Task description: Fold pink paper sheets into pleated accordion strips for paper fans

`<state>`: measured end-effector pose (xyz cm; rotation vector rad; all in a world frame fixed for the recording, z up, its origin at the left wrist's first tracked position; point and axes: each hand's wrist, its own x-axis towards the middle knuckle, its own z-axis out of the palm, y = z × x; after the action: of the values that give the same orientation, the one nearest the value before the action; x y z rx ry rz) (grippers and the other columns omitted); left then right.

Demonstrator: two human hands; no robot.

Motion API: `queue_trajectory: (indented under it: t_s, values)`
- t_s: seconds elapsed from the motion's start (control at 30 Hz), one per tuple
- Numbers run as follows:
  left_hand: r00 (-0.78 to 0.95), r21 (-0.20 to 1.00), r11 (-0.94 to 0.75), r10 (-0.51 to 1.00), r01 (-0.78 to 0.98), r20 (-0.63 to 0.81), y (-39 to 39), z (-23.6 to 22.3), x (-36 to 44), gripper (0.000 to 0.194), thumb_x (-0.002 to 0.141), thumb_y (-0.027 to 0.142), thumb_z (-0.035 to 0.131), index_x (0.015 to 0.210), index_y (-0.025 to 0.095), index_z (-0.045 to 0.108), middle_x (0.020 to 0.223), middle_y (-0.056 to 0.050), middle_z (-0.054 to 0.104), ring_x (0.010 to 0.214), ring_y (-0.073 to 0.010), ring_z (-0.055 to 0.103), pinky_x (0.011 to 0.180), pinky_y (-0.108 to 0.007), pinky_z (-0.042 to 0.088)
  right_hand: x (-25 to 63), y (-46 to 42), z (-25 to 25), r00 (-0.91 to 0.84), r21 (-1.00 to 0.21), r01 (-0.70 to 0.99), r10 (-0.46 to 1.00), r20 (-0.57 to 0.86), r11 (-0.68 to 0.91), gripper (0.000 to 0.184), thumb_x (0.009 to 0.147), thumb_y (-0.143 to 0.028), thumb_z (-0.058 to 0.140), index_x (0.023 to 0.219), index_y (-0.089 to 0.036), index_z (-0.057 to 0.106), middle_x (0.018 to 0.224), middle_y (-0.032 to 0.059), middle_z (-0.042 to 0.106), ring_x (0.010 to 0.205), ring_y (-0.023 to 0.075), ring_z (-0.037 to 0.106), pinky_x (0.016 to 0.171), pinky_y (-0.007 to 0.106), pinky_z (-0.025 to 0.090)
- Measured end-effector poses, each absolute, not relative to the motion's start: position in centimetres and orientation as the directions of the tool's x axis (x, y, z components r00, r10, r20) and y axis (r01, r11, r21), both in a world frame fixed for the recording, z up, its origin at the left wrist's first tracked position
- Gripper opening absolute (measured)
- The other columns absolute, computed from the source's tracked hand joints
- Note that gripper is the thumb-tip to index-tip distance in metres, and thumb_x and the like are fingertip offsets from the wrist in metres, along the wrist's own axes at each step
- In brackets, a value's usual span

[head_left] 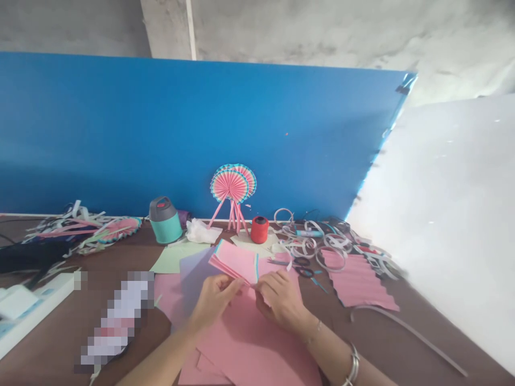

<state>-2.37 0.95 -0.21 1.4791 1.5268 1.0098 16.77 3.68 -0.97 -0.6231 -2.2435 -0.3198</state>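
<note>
Head cam here: your left hand (213, 303) and right hand (279, 300) are close together, both pinching the near end of a pleated pink paper (233, 262). It angles away from you, just above a loose pile of pink sheets (249, 343). My guess is that the two-sided pinch keeps the folds tight, since a stack like that would likely spring open otherwise. The pile sits right under your hands on the worktop (402, 343), so spare paper looks handy, and a pale green sheet (177, 257) lies just past it. Farther back, a paper fan (232, 185) stands on its pink sticks against a blue board (120, 134), between a teal bottle (166, 220) and a red thread spool (259, 229), seemingly parked out of your way. Off to your right, paper curls (314, 241) and a wavy pink sheet (356, 284) sit to the side, which leaves your hands room in the middle.
</note>
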Motion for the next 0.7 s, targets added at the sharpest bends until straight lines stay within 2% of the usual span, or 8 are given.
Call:
queue_trajectory:
  t_s: [0.13,0.23,0.3,0.37,0.43,0.5,0.57,0.7]
  values:
    - [-0.103,0.898,-0.014,0.993,0.439,0.066,1.4,-1.2,-2.1,0.047,0.081,0.052,0.050,0.059,0.015,0.068,0.054,-0.005,0.068,0.056,-0.0182,0.063,0.056,-0.024,0.046,16.2,3.4,-1.3,-0.670,0.109,0.496,0.301,0.679,0.861,0.018,0.088,-0.010,0.043,0.078,-0.016,0.056,0.071,0.0028,0.058,0.066,0.0147,0.047,0.062,0.031,0.028]
    - [-0.157,0.835,-0.113,0.960,0.539,0.231,1.4,-1.4,-3.0,0.041,0.087,0.042,0.044,0.069,0.015,0.069,0.065,-0.006,0.070,0.063,-0.0193,0.064,0.059,-0.026,0.047,16.3,3.2,-1.0,-0.684,0.082,0.470,0.303,0.664,0.879,0.015,0.089,-0.010,0.044,0.090,-0.016,0.059,0.077,0.0041,0.061,0.070,0.0150,0.050,0.064,0.030,0.032]
    - [-0.188,0.689,-0.199,0.876,0.696,0.444,1.4,-1.0,-3.8,0.038,0.089,0.036,0.040,0.073,0.016,0.068,0.072,-0.007,0.068,0.069,-0.0207,0.062,0.065,-0.029,0.047,16.7,3.0,-0.6,-0.637,0.042,0.466,0.302,0.709,0.884,0.020,0.088,-0.009,0.045,0.103,-0.014,0.057,0.085,0.0064,0.063,0.077,0.0163,0.053,0.067,0.030,0.036]
    - [-0.133,0.470,-0.252,0.753,0.846,0.644,1.2,-0.4,-4.5,0.035,0.089,0.028,0.038,0.078,0.016,0.068,0.077,-0.009,0.064,0.076,-0.0225,0.058,0.072,-0.033,0.045,17.1,2.7,-0.3,-0.567,0.026,0.465,0.276,0.776,0.885,0.029,0.085,-0.007,0.048,0.112,-0.014,0.054,0.093,0.0089,0.063,0.086,0.0184,0.055,0.072,0.032,0.040]
    - [-0.005,0.265,-0.265,0.698,0.927,0.716,1.0,0.1,-4.7,0.032,0.089,0.020,0.037,0.097,0.016,0.068,0.080,-0.008,0.061,0.081,-0.0231,0.055,0.075,-0.035,0.042,17.4,2.4,0.0,-0.491,0.054,0.475,0.213,0.845,0.878,0.035,0.082,-0.005,0.050,0.115,-0.015,0.053,0.096,0.0098,0.062,0.093,0.0203,0.055,0.077,0.033,0.041]
    - [0.130,0.112,-0.267,0.743,0.957,0.657,0.8,0.3,-4.4,0.038,0.087,0.013,0.038,0.117,0.018,0.061,0.084,-0.007,0.059,0.083,-0.0232,0.052,0.076,-0.036,0.040,17.5,2.1,0.2,-0.459,0.099,0.503,0.168,0.872,0.859,0.037,0.080,-0.007,0.053,0.116,-0.018,0.052,0.099,0.0098,0.062,0.099,0.0218,0.054,0.082,0.035,0.041]
    - [0.237,0.021,-0.289,0.823,0.957,0.516,0.6,0.1,-3.6,0.044,0.084,0.009,0.039,0.124,0.019,0.056,0.089,-0.008,0.059,0.086,-0.0240,0.051,0.077,-0.037,0.040,17.3,2.1,0.1,-0.503,0.121,0.527,0.194,0.842,0.841,0.035,0.082,-0.014,0.054,0.117,-0.017,0.052,0.103,0.0106,0.061,0.103,0.0235,0.051,0.086,0.037,0.037]
    - [0.348,0.019,-0.361,0.911,0.932,0.223,0.3,-0.8,-1.8,0.042,0.080,0.004,0.040,0.117,0.014,0.058,0.097,-0.010,0.059,0.093,-0.0252,0.050,0.082,-0.039,0.039,17.0,2.8,-0.9,-0.662,0.036,0.568,0.430,0.614,0.822,0.022,0.085,-0.021,0.050,0.106,-0.016,0.056,0.102,0.0091,0.062,0.097,0.0222,0.050,0.083,0.036,0.031]
